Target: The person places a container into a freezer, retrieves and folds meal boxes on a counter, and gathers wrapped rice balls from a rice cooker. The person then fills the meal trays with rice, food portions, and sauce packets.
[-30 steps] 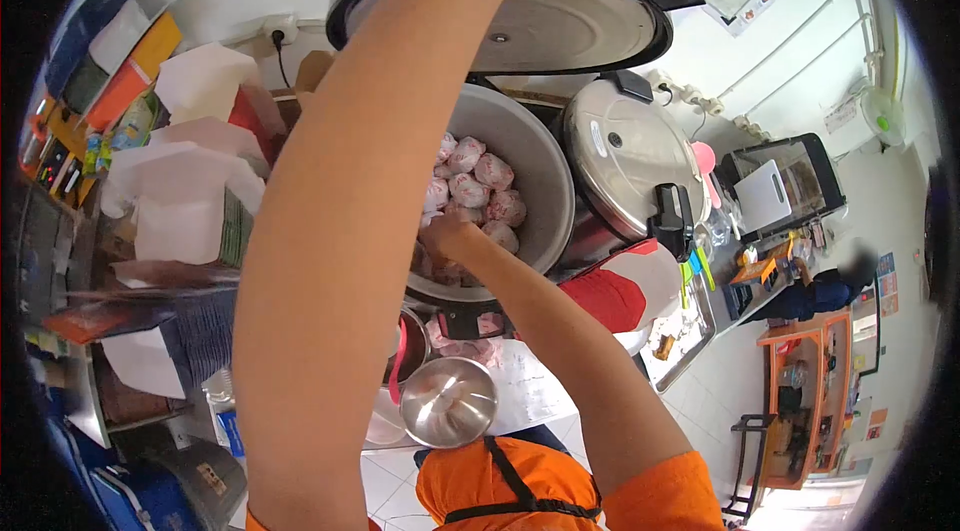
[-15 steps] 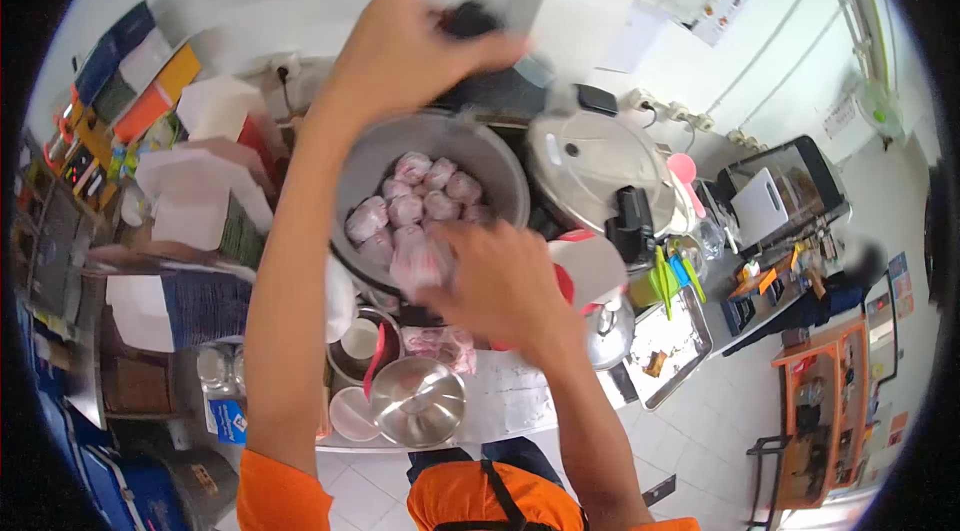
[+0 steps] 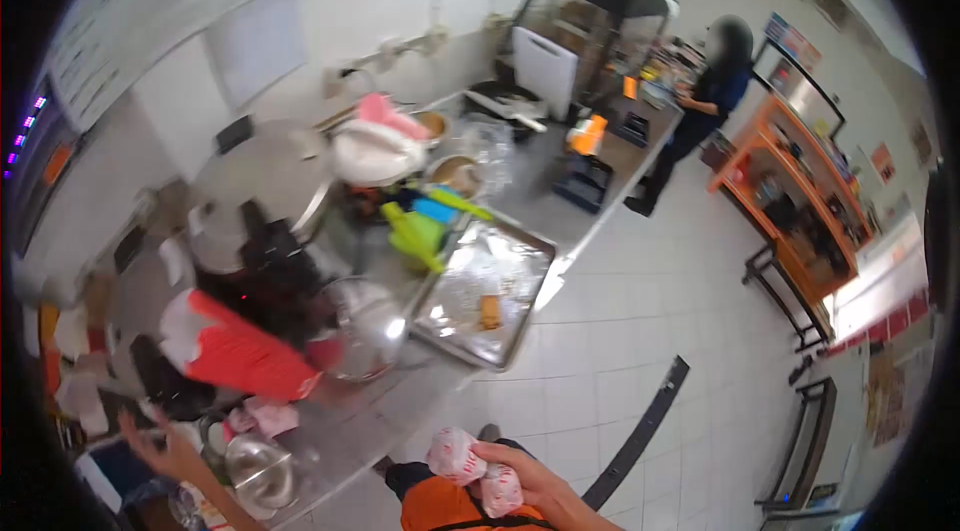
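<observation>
My right hand (image 3: 525, 473), low in front of my body, is closed around two round bundles in white wrapping paper with red print. One wrapped bundle (image 3: 455, 455) sits above the fingers and a second wrapped bundle (image 3: 500, 489) below them. My left hand (image 3: 158, 446) is at the lower left with its fingers apart and nothing in them. Close to it are a steel bowl (image 3: 262, 471) and a pink-and-white crumpled wrapper (image 3: 272, 417). A red-and-white carton (image 3: 240, 346) stands further back along the counter.
A steel pressure cooker (image 3: 262, 171) stands by the wall. A metal tray (image 3: 487, 296) with a small brown piece lies at the counter edge, near a green utensil (image 3: 415, 234). At the far end stands a person (image 3: 705, 101). An orange shelf (image 3: 790, 196) is at the right.
The view has swung right. My right hand has come from the pot of wrapped bundles to my body with two of them. My left hand has dropped from above the pot to the lower left.
</observation>
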`<state>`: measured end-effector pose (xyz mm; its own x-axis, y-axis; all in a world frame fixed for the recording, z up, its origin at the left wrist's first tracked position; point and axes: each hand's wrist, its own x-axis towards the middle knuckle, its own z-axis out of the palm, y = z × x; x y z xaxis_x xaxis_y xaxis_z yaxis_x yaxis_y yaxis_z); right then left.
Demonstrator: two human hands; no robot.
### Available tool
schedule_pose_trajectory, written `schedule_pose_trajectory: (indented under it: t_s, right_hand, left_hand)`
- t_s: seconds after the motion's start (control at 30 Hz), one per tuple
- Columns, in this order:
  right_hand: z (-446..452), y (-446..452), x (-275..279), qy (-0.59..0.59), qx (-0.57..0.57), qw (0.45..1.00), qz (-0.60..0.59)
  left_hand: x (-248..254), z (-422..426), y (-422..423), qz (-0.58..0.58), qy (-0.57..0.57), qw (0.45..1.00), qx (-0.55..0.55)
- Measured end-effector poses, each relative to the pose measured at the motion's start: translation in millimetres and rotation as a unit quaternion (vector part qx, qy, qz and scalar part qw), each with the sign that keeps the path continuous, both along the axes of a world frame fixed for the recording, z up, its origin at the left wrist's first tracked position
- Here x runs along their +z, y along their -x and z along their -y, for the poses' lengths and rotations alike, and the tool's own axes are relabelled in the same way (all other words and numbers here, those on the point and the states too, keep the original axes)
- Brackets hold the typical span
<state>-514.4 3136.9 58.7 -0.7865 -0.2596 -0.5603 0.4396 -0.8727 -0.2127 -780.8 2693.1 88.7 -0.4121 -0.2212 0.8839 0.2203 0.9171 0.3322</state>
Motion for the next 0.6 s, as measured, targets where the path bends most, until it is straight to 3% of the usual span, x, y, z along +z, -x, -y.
schedule_pose_trajectory:
  t_s: [0.07,0.13,0.17,0.2,0.23,0.3,0.4,0.43,0.53,0.6]
  right_hand:
    - [-47,-9,-2,-0.066,-0.018,0.998,-0.008]
    - [-79,-9,6,-0.203,-0.044,0.978,0.003]
    - [-95,-7,8,-0.255,-0.049,0.966,0.004]
    - [-113,-2,7,-0.308,-0.050,0.950,0.001]
    - [-127,3,0,-0.336,-0.097,0.937,0.006]
    - [-165,12,-23,-0.391,-0.198,0.899,0.011]
    - [-270,23,-61,-0.290,-0.292,0.910,0.048]
    - [-316,22,-58,-0.216,-0.285,0.930,0.085]
    - [-458,37,-89,-0.153,-0.327,0.923,0.129]
    - [-544,70,-115,-0.258,-0.311,0.910,0.093]
  left_hand:
    - [-18,-116,-47,-0.008,-0.076,0.997,-0.031]
    - [-91,-220,-103,0.157,-0.030,0.954,-0.255]
    - [-116,-279,-125,0.244,0.049,0.891,-0.380]
    - [-103,-351,-164,0.454,-0.044,0.638,-0.620]
    - [-88,-412,-178,0.545,-0.203,0.563,-0.588]
    - [-66,-518,-173,0.652,-0.486,0.347,-0.468]
    - [-96,-633,-140,0.540,-0.647,0.242,-0.480]
    - [-109,-666,-127,0.537,-0.658,0.261,-0.458]
    - [-146,-766,-77,0.533,-0.644,0.332,-0.437]
    - [-180,-836,-48,0.546,-0.629,0.383,-0.400]
